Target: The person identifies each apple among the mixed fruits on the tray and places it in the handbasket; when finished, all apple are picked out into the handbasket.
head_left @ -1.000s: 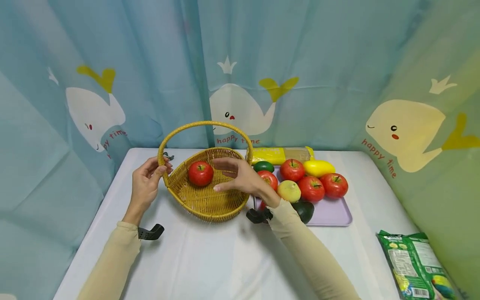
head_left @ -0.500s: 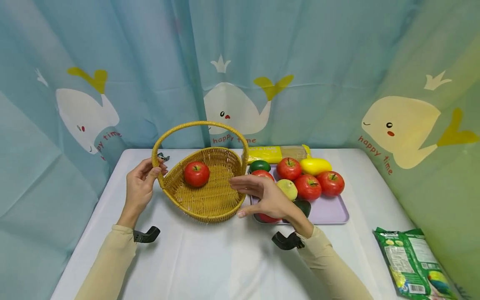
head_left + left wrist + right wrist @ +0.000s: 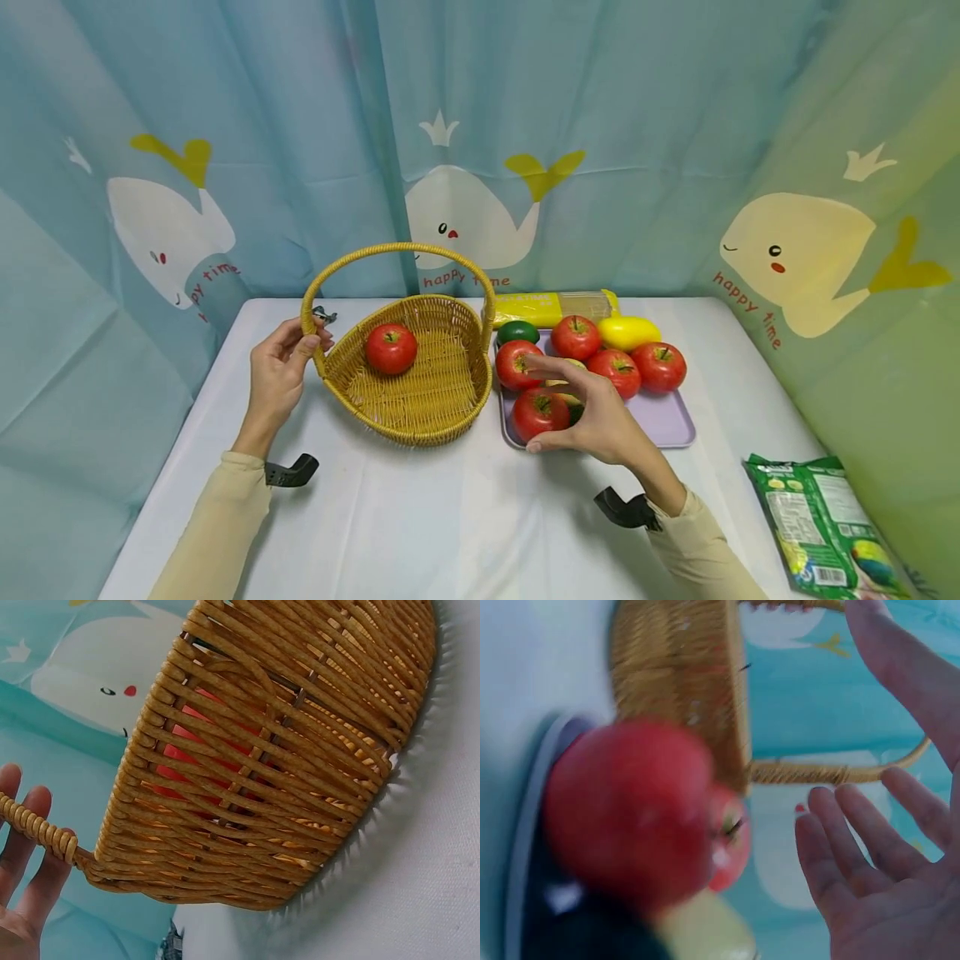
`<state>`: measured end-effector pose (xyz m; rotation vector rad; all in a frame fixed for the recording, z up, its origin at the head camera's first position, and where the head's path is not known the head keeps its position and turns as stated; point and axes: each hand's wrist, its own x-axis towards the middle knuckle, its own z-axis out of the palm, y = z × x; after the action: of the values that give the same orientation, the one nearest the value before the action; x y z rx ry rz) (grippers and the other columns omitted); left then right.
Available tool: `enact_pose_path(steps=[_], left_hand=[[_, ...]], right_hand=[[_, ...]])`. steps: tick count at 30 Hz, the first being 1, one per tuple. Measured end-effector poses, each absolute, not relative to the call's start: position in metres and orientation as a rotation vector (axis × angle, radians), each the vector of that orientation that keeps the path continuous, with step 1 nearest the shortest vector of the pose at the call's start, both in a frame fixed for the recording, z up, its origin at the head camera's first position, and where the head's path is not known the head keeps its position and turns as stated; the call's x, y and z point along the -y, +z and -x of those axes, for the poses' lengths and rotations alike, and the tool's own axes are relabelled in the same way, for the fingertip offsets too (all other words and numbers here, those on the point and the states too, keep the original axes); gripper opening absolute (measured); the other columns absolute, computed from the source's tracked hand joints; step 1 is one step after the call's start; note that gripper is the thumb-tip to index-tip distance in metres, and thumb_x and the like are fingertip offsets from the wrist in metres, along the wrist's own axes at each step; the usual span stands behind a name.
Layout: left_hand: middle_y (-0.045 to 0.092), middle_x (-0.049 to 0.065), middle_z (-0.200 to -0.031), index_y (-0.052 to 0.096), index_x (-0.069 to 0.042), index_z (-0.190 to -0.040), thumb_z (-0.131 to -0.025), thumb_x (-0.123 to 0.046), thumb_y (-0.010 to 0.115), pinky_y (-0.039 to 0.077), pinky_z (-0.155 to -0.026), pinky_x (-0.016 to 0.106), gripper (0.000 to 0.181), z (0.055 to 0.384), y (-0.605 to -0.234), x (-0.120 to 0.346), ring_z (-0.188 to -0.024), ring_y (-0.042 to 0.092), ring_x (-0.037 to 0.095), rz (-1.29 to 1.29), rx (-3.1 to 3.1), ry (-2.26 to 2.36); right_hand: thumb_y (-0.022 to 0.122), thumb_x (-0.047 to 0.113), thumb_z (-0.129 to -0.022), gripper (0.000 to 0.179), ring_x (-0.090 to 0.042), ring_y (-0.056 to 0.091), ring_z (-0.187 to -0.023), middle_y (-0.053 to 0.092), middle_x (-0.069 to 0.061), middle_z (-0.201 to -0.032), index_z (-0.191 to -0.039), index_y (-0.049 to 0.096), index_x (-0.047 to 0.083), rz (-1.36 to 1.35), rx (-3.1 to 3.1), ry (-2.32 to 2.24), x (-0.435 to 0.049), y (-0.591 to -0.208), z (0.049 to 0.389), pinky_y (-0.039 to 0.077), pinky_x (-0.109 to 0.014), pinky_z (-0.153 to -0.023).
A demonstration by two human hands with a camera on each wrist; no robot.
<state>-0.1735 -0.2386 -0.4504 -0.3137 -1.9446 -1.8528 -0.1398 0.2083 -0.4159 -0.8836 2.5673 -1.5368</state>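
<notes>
A wicker basket (image 3: 420,400) with an arched handle (image 3: 397,247) stands on the left, with one red apple (image 3: 392,348) inside. My left hand (image 3: 277,371) holds the left foot of the handle; in the left wrist view its fingers (image 3: 36,817) lie behind the wrapped handle. My right hand (image 3: 592,408) hovers over the near left corner of the lilac tray (image 3: 671,421), thumb and fingers spread around a red apple (image 3: 538,413) without gripping it. In the right wrist view that apple (image 3: 630,817) is apart from the palm. The right hand partly hides a pale yellow-green fruit and a dark avocado.
The tray also bears several red apples (image 3: 660,367), a yellow lemon-like fruit (image 3: 630,332) and a dark green fruit (image 3: 517,332). Behind it lies a yellow noodle packet (image 3: 555,308). A green snack bag (image 3: 825,525) lies at the right; a curtain (image 3: 637,108) surrounds the table.
My right hand has moved from over the basket rightward to the near left apple on the tray. The left hand keeps its hold on the handle. The view has shifted slightly.
</notes>
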Motion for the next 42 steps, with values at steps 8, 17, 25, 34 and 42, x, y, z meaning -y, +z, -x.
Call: enact_pose_path(steps=[8,17,25,34,42], left_hand=[[0.075,-0.002,-0.101,0.064,0.016,-0.123,-0.106,-0.001,0.060,0.063,-0.091,0.021,0.024,0.174,-0.451,0.238,-0.093,0.075,0.011,0.292,1.941,-1.850],[0.075,-0.001,-0.102,0.062,0.019,-0.123,-0.106,-0.001,0.061,0.063,-0.090,0.022,0.027,0.173,-0.450,0.237,-0.094,0.075,0.011,0.271,1.919,-1.865],[0.075,0.000,-0.102,0.062,0.019,-0.123,-0.105,0.000,0.061,0.063,-0.090,0.023,0.026,0.173,-0.450,0.236,-0.094,0.075,0.012,0.283,1.896,-1.879],[0.075,-0.003,-0.101,0.059,0.023,-0.124,-0.106,0.000,0.061,0.063,-0.090,0.022,0.029,0.174,-0.451,0.235,-0.093,0.075,0.011,0.294,1.899,-1.885],[0.075,0.000,-0.101,0.060,0.022,-0.124,-0.105,0.001,0.061,0.063,-0.090,0.023,0.028,0.173,-0.451,0.235,-0.094,0.075,0.012,0.287,1.884,-1.898]], right_hand=[[0.109,0.029,-0.053,0.114,-0.025,0.062,-0.132,0.064,-0.002,-0.149,-0.153,0.056,0.021,0.877,-2.877,-1.294,-0.234,-0.431,0.134,0.056,-0.037,-0.110],[0.110,0.029,-0.051,0.111,-0.030,0.065,-0.124,0.065,-0.007,-0.147,-0.149,0.060,0.014,0.904,-2.928,-1.286,-0.248,-0.441,0.132,0.053,-0.018,-0.107],[0.109,0.025,-0.053,0.106,-0.027,0.072,-0.112,0.067,-0.013,-0.142,-0.145,0.061,0.005,1.046,-2.939,-1.268,-0.242,-0.451,0.134,0.053,-0.016,-0.105],[0.108,0.024,-0.056,0.101,-0.027,0.071,-0.122,0.067,-0.012,-0.144,-0.144,0.062,0.004,1.034,-2.928,-1.242,-0.234,-0.456,0.136,0.045,-0.008,-0.110],[0.106,0.023,-0.060,0.092,-0.030,0.065,-0.130,0.070,-0.009,-0.140,-0.141,0.065,0.004,1.003,-2.988,-1.160,-0.227,-0.460,0.137,0.030,-0.003,-0.116]])
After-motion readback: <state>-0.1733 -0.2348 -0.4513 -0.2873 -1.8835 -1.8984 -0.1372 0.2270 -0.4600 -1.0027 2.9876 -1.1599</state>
